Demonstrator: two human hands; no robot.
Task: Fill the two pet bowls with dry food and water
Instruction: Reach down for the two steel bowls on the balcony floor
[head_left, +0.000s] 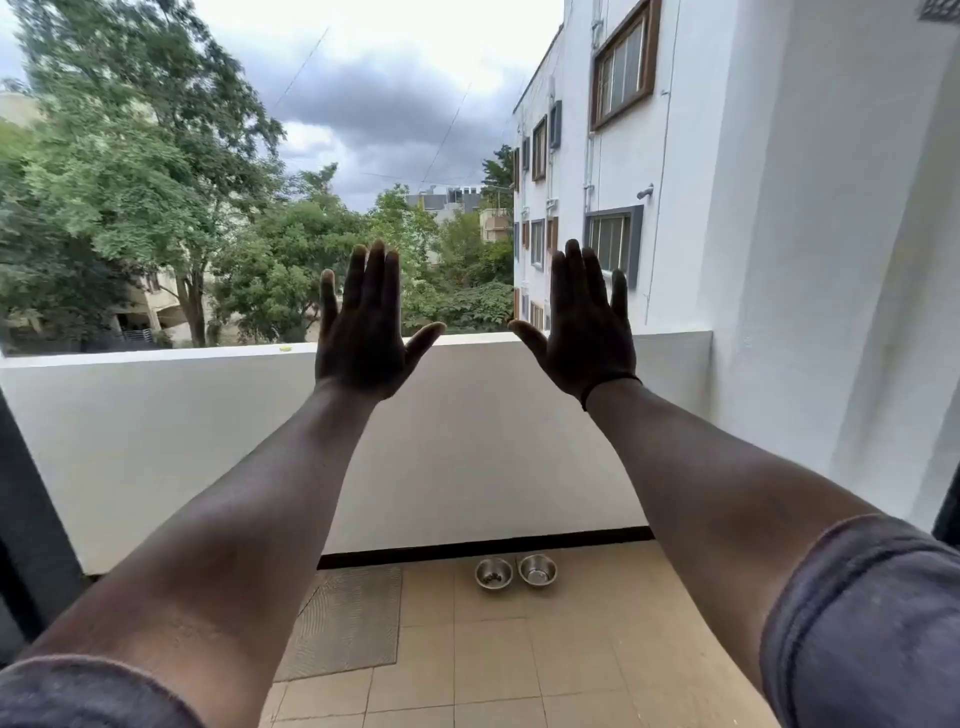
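Item: left hand (361, 332). Raised at arm's length, back toward the wearer, fingers spread and straight, holding nothing.

Item: right hand (589, 332). Raised likewise beside the left, apart from it, fingers spread, empty; a dark band at the wrist.

Item: left bowl (493, 573). Steel, on the tiled balcony floor (571, 675) near the foot of the white parapet wall (156, 426). Some dark pieces lie in its bottom, likely dry food; a thin scatter, far from full.

Item: right bowl (537, 570). Steel, just beside the first. Interior looks shiny; whether it holds any water cannot be told from here.

Item: grey mat (348, 618). Flat on the floor, left of the bowls.

Status: no food bag or water vessel in sight. By appearance, filling is either barely started or not begun; both bowls sit well apart from the hands.
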